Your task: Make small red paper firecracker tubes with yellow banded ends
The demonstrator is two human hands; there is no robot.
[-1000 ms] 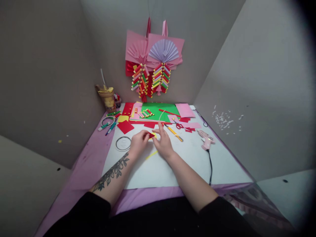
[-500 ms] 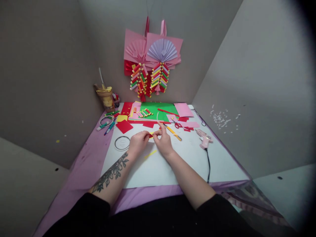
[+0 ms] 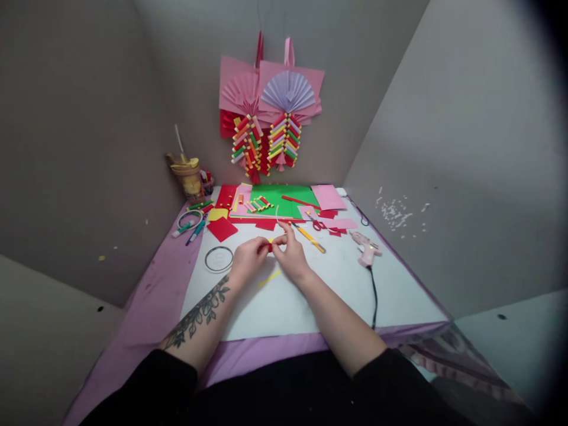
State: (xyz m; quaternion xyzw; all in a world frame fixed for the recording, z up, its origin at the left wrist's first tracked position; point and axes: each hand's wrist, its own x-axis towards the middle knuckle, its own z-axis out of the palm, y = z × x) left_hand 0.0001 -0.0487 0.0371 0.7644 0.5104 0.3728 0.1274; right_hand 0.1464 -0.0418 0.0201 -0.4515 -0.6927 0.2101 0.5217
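Between my fingertips is a small red and yellow paper piece [image 3: 270, 247], mostly covered by the fingers. My left hand [image 3: 249, 255] pinches it from the left. From the right, my right hand [image 3: 290, 254] grips it between thumb and finger. A thin pale strip [image 3: 277, 213] stands up by the right hand's raised fingers; I cannot tell if it is held. Below the hands, a yellow paper strip [image 3: 270, 278] lies on the white board [image 3: 337, 290]. A roll of tape [image 3: 219, 258] lies left of my left hand.
A yellow cutter [image 3: 310, 238] and red-handled scissors [image 3: 318, 225] lie beyond my right hand. A pink glue gun [image 3: 367, 248] with a black cord stands at right. Red paper [image 3: 222, 229], small paper rolls [image 3: 261, 205] and markers [image 3: 195, 231] lie toward the back. Paper decorations [image 3: 288, 94] hang behind.
My fingertips have come closer together around the red and yellow paper, and less of it shows. The view has shifted slightly; the things on the table stay in place.
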